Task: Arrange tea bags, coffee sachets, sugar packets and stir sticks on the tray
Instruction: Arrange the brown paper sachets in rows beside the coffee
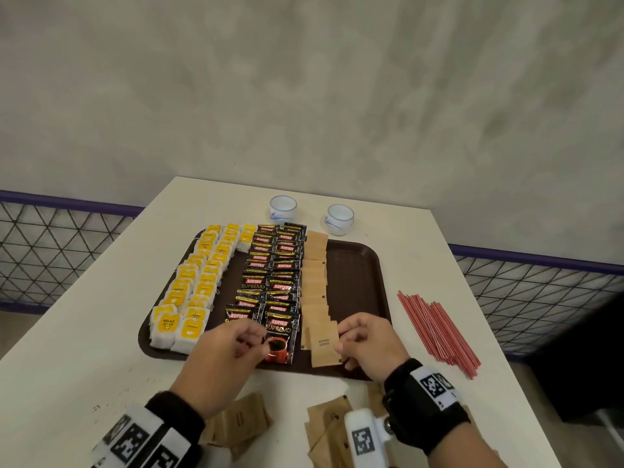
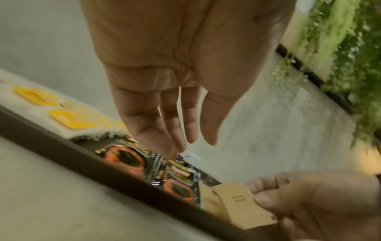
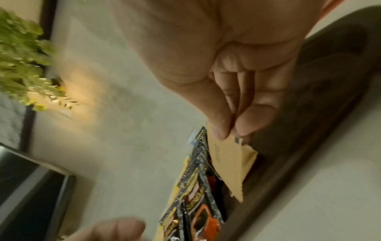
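Brown-paper sugar packet [image 1: 324, 344], pinched at its edge by the right hand [image 1: 369, 346] over the tray's [image 1: 364, 265] near end, left hand [image 1: 224, 349] hovering relaxed and empty; lowered carelessly, it may nudge the overlapped sugar row [image 1: 314, 285] askew.

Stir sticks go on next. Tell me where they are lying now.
In the head view the red stir sticks lie in a loose bundle on the white table, off the right edge of the brown tray, beyond the right hand.
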A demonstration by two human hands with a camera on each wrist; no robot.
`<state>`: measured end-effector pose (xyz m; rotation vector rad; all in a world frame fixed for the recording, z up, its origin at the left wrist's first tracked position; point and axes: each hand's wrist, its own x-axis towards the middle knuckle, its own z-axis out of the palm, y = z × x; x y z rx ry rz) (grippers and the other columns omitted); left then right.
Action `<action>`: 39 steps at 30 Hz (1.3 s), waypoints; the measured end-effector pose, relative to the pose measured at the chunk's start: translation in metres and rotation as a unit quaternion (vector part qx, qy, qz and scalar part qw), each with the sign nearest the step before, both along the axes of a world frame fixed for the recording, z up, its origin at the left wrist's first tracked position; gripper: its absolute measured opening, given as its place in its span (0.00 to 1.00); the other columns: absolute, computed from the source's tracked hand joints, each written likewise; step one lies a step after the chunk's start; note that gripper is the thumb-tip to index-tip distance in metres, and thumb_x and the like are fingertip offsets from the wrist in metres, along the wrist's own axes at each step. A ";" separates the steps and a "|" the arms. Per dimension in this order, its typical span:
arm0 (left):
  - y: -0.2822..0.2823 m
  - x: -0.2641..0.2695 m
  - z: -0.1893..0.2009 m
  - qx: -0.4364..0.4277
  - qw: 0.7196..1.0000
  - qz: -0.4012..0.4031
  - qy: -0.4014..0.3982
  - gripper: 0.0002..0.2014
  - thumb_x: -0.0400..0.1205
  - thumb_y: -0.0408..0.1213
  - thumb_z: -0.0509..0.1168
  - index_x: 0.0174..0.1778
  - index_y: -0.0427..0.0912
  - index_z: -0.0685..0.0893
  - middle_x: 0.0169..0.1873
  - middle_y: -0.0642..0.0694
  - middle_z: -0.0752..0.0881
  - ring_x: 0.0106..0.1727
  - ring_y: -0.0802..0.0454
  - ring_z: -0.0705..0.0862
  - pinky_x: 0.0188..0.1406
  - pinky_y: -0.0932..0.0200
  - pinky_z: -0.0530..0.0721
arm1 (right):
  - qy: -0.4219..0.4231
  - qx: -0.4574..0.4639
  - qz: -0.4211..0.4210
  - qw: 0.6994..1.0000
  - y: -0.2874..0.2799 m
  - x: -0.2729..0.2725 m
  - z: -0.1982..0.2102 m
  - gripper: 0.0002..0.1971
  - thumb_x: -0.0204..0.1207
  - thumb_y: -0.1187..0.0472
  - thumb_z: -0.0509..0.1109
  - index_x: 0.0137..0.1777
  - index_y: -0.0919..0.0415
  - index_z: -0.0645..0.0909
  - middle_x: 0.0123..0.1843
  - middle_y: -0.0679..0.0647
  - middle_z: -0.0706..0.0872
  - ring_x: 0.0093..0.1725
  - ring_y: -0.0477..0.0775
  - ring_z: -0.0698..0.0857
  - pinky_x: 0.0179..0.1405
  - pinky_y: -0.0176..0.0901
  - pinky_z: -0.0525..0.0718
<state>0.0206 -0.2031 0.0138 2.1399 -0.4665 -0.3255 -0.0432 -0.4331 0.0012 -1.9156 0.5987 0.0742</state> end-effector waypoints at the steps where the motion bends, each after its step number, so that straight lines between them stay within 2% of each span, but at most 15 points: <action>1: 0.007 -0.003 -0.003 0.036 0.999 -0.020 -0.009 0.12 0.74 0.38 0.75 0.43 0.61 0.81 0.41 0.56 0.86 0.40 0.60 0.84 0.40 0.67 0.82 | 0.013 0.000 -0.011 1.000 -0.002 0.001 -0.004 0.07 0.76 0.71 0.72 0.48 0.59 0.82 0.37 0.57 0.88 0.31 0.50 0.86 0.35 0.41 0.88; 5: 0.024 -0.019 -0.014 0.201 0.975 -0.088 -0.018 0.14 0.67 0.53 0.74 0.42 0.67 0.75 0.47 0.65 0.81 0.45 0.65 0.81 0.42 0.72 0.79 | 0.040 0.013 -0.020 0.999 -0.001 0.009 -0.018 0.08 0.74 0.74 0.71 0.46 0.61 0.80 0.31 0.56 0.86 0.28 0.51 0.85 0.32 0.42 0.86; 7: 0.027 -0.025 -0.024 0.231 0.967 -0.102 -0.017 0.22 0.64 0.58 0.72 0.52 0.69 0.75 0.55 0.66 0.77 0.51 0.64 0.78 0.51 0.71 0.79 | 0.050 -0.005 -0.028 0.998 0.001 0.015 -0.023 0.10 0.72 0.75 0.73 0.44 0.60 0.79 0.30 0.54 0.85 0.30 0.52 0.86 0.32 0.43 0.87; 9: 0.025 -0.029 -0.033 0.252 0.960 -0.114 -0.031 0.31 0.64 0.63 0.70 0.64 0.66 0.74 0.61 0.64 0.72 0.57 0.63 0.74 0.59 0.68 0.78 | 0.060 -0.046 -0.036 0.997 0.002 0.019 -0.028 0.12 0.71 0.73 0.75 0.42 0.57 0.78 0.32 0.54 0.86 0.32 0.52 0.86 0.32 0.42 0.87; 14: 0.020 -0.031 -0.032 0.285 0.952 -0.109 -0.028 0.30 0.69 0.56 0.71 0.67 0.61 0.72 0.63 0.61 0.72 0.62 0.58 0.72 0.63 0.64 0.77 | 0.065 -0.102 -0.041 0.992 0.008 0.026 -0.036 0.14 0.68 0.70 0.78 0.40 0.53 0.77 0.44 0.57 0.88 0.46 0.59 0.89 0.48 0.53 0.90; 19: 0.019 -0.028 -0.036 0.288 0.951 -0.114 0.013 0.32 0.66 0.55 0.74 0.65 0.59 0.71 0.53 0.61 0.70 0.59 0.58 0.73 0.62 0.59 0.80 | 0.059 -0.113 -0.056 0.990 0.011 0.029 -0.039 0.14 0.68 0.69 0.78 0.39 0.52 0.76 0.43 0.56 0.88 0.47 0.60 0.89 0.49 0.57 0.90; 22: 0.017 -0.028 -0.036 0.282 0.953 -0.111 0.004 0.29 0.71 0.50 0.73 0.66 0.57 0.71 0.59 0.59 0.73 0.62 0.59 0.75 0.65 0.63 0.78 | 0.059 -0.114 -0.057 0.990 0.009 0.029 -0.040 0.13 0.68 0.66 0.79 0.39 0.52 0.77 0.43 0.54 0.87 0.45 0.58 0.89 0.49 0.57 0.89; 24: 0.018 -0.029 -0.034 0.262 0.959 -0.110 -0.009 0.21 0.75 0.44 0.70 0.63 0.58 0.73 0.60 0.59 0.76 0.61 0.60 0.77 0.63 0.67 0.76 | 0.056 -0.110 -0.052 0.991 0.008 0.027 -0.039 0.13 0.68 0.64 0.80 0.40 0.52 0.77 0.42 0.54 0.87 0.45 0.57 0.89 0.49 0.57 0.89; 26: 0.020 -0.029 -0.033 0.230 0.967 -0.110 -0.015 0.12 0.77 0.40 0.68 0.50 0.62 0.76 0.54 0.62 0.80 0.55 0.62 0.79 0.60 0.65 0.79 | 0.046 -0.107 -0.048 0.992 0.008 0.024 -0.036 0.12 0.69 0.62 0.80 0.41 0.53 0.77 0.41 0.53 0.86 0.42 0.55 0.88 0.46 0.52 0.89; 27: 0.021 -0.028 -0.034 0.218 0.970 -0.108 -0.010 0.10 0.77 0.39 0.68 0.44 0.62 0.76 0.50 0.62 0.82 0.52 0.61 0.81 0.59 0.63 0.80 | 0.035 -0.108 -0.045 0.993 0.008 0.021 -0.032 0.11 0.70 0.60 0.79 0.41 0.53 0.77 0.40 0.52 0.85 0.39 0.53 0.87 0.42 0.47 0.88; 29: 0.021 -0.027 -0.032 0.196 0.976 -0.096 -0.006 0.12 0.79 0.38 0.67 0.38 0.63 0.74 0.46 0.60 0.83 0.49 0.58 0.82 0.52 0.61 0.82 | 0.005 -0.110 -0.031 0.993 0.009 0.014 -0.021 0.10 0.73 0.59 0.77 0.43 0.53 0.77 0.38 0.52 0.84 0.37 0.51 0.85 0.37 0.41 0.85; 32: 0.015 -0.026 -0.021 0.092 0.992 -0.080 0.016 0.13 0.80 0.32 0.66 0.41 0.60 0.80 0.40 0.58 0.86 0.44 0.58 0.84 0.41 0.65 0.81 | -0.043 -0.061 0.024 0.997 0.015 -0.002 0.002 0.07 0.74 0.58 0.76 0.45 0.52 0.79 0.37 0.51 0.84 0.39 0.53 0.86 0.41 0.42 0.86; 34: 0.009 -0.025 -0.014 0.010 0.997 -0.063 0.041 0.12 0.79 0.29 0.68 0.43 0.55 0.85 0.39 0.57 0.89 0.43 0.59 0.86 0.42 0.64 0.85 | -0.061 0.024 0.080 0.995 0.024 -0.015 0.016 0.08 0.74 0.57 0.76 0.49 0.51 0.81 0.36 0.48 0.85 0.39 0.52 0.87 0.40 0.44 0.86; 37: -0.001 -0.026 -0.004 -0.100 0.987 -0.053 0.113 0.11 0.77 0.24 0.69 0.47 0.45 0.88 0.42 0.45 0.91 0.45 0.49 0.89 0.46 0.48 0.90 | -0.079 0.088 0.141 0.983 0.038 -0.029 0.025 0.12 0.72 0.57 0.77 0.54 0.49 0.83 0.43 0.47 0.89 0.42 0.53 0.88 0.40 0.45 0.87; 39: -0.009 -0.029 0.001 -0.142 0.980 -0.057 0.128 0.12 0.76 0.21 0.69 0.48 0.41 0.88 0.41 0.40 0.91 0.44 0.44 0.90 0.46 0.44 0.90 | -0.086 0.086 0.139 0.983 0.044 -0.032 0.024 0.12 0.73 0.61 0.77 0.54 0.50 0.84 0.47 0.50 0.89 0.40 0.54 0.87 0.40 0.47 0.88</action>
